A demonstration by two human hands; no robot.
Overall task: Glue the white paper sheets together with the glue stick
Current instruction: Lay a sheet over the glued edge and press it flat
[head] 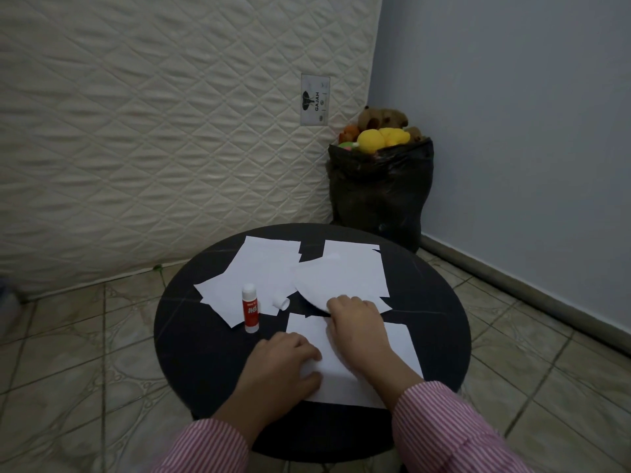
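Both hands press on the near sheet [358, 363] at the front of the round worktop [191, 336]: the left hand [285, 361] lies flat with loosely spread fingers on its left edge, holding nothing, while the right hand [355, 317] curls over its far edge, where a rounded sheet [338, 278] overlaps. Uneven pressure could skew or crease the join. The glue stick [250, 307] stands upright and uncapped, left of the hands and outside either grip; a careless reach could topple it. Its cap [282, 302] lies just beside it on the left sheets [252, 268].
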